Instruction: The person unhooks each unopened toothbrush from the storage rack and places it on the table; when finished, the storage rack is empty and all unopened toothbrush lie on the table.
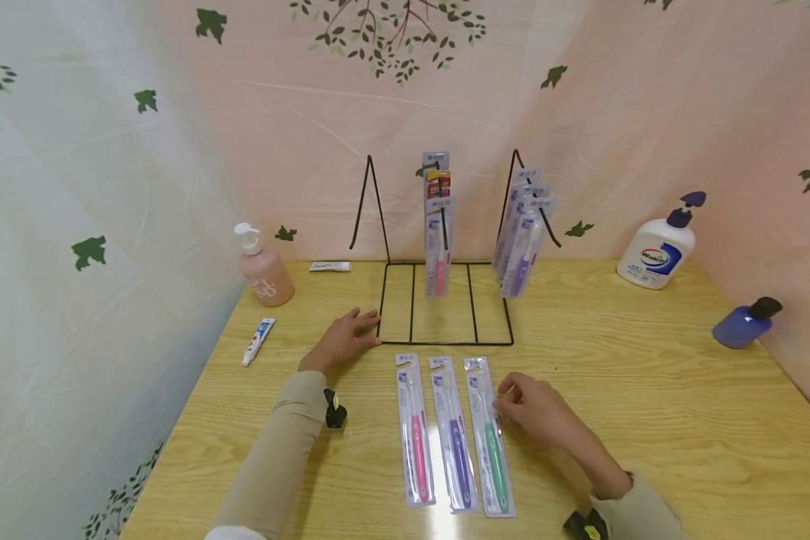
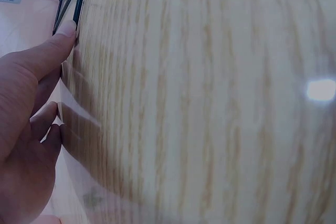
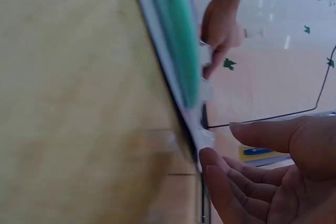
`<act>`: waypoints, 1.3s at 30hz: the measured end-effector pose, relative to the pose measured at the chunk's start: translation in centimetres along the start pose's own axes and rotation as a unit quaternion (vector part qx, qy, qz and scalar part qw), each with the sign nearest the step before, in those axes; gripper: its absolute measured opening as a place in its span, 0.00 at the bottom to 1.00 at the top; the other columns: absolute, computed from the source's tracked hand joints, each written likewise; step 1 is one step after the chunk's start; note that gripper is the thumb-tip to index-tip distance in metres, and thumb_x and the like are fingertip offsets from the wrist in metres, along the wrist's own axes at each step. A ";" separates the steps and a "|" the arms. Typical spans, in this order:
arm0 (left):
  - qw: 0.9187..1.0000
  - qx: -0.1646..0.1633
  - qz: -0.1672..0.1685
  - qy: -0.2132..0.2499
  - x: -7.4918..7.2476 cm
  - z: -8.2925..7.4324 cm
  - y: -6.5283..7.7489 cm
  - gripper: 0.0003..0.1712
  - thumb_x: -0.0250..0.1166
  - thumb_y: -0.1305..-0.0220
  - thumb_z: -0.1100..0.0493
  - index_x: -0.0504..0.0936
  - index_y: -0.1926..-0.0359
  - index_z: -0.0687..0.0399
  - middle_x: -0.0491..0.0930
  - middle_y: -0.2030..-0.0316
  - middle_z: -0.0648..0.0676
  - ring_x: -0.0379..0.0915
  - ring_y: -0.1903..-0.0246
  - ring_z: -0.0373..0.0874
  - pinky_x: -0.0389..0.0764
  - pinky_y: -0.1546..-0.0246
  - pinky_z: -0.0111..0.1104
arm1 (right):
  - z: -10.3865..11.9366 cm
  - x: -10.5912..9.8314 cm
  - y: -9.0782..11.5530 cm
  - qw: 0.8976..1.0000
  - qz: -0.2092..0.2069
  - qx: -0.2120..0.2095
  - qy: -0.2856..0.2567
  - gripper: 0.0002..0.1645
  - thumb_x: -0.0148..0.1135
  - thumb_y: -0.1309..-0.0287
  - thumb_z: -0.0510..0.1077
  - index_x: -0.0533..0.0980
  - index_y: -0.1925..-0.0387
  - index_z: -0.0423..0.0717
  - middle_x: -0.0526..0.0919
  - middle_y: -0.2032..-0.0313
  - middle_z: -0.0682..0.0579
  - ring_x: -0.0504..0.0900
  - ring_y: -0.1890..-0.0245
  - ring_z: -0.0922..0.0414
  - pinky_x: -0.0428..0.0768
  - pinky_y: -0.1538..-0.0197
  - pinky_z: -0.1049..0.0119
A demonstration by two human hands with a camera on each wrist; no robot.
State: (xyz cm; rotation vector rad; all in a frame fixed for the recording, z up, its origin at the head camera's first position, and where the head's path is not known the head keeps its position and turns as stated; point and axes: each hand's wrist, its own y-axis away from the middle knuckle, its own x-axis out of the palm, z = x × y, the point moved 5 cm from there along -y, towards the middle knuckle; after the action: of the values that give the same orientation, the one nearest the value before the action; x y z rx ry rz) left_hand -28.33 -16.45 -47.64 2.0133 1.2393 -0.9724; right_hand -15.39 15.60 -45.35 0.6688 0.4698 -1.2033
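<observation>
My left hand (image 1: pixel 346 339) rests on the table at the left front corner of a black wire display rack (image 1: pixel 445 343). In the left wrist view its thumb (image 2: pixel 65 29) touches the rack's wire. My right hand (image 1: pixel 538 405) is beside the packaged green toothbrush (image 1: pixel 496 457), fingertips close to the package's right edge. The right wrist view shows a gap between thumb and fingers; whether they touch the package is hard to tell. Left of it lie a packaged purple toothbrush (image 1: pixel 459 457) and a packaged pink toothbrush (image 1: pixel 418 450), side by side in front of the rack.
Packaged toothbrushes hang on the rack's middle hook (image 1: pixel 439 255) and right hook (image 1: pixel 521 255); the left hook (image 1: pixel 361 202) is bare. A pink pump bottle (image 1: pixel 267 277) and two toothpaste tubes (image 1: pixel 259 341) are at left. A white pump bottle (image 1: pixel 655 255) and blue bottle (image 1: pixel 741 327) stand right.
</observation>
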 end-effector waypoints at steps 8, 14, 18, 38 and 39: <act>1.000 -0.005 0.000 -0.003 -0.1 -0.1 0.1 0.32 0.60 0.33 0.48 0.67 0.31 0.51 0.59 0.29 0.50 0.41 0.26 0.58 0.48 0.29 0.56 | 3.4 -3.2 -2.4 0.992 -0.059 -0.112 -0.006 0.19 0.59 0.36 0.44 0.73 0.47 0.38 0.82 0.59 0.46 0.82 0.59 0.51 0.82 0.63 0.63; 1.000 -0.011 0.001 0.005 -0.2 0.1 0.2 0.32 0.59 0.33 0.47 0.66 0.31 0.50 0.59 0.28 0.49 0.40 0.26 0.56 0.46 0.29 0.55 | 6.8 -4.3 -5.4 0.972 -0.112 -0.194 -0.068 0.24 0.58 0.35 0.42 0.68 0.41 0.38 0.78 0.50 0.41 0.79 0.51 0.47 0.81 0.50 0.53; 1.000 -0.009 0.000 0.009 -0.2 0.1 0.2 0.32 0.60 0.33 0.48 0.66 0.31 0.51 0.59 0.28 0.49 0.40 0.26 0.57 0.47 0.29 0.56 | 9.0 -4.6 -7.5 0.959 -0.150 -0.219 -0.098 0.27 0.58 0.35 0.41 0.64 0.37 0.37 0.74 0.45 0.40 0.75 0.46 0.45 0.77 0.44 0.50; 1.000 -0.012 0.002 0.012 -0.1 0.3 0.1 0.32 0.60 0.33 0.47 0.66 0.31 0.50 0.58 0.28 0.49 0.40 0.26 0.56 0.48 0.29 0.55 | 12.4 -5.6 -12.3 0.910 -0.265 -0.256 -0.190 0.15 0.56 0.33 0.44 0.75 0.49 0.42 0.83 0.61 0.44 0.81 0.63 0.51 0.79 0.60 0.67; 1.000 -0.012 0.002 0.010 -0.1 0.3 0.1 0.32 0.60 0.33 0.47 0.66 0.31 0.50 0.58 0.28 0.49 0.40 0.26 0.56 0.48 0.29 0.55 | 12.4 -5.5 -12.1 0.908 -0.263 -0.262 -0.193 0.15 0.56 0.33 0.43 0.75 0.49 0.41 0.83 0.63 0.43 0.81 0.66 0.51 0.78 0.62 0.69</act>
State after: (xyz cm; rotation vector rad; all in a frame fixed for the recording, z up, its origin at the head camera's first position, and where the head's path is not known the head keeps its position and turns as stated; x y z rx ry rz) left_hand -28.34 -16.74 -47.74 2.0116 1.2512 -0.9323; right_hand -28.75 8.32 -35.49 -0.1841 0.6237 -1.5845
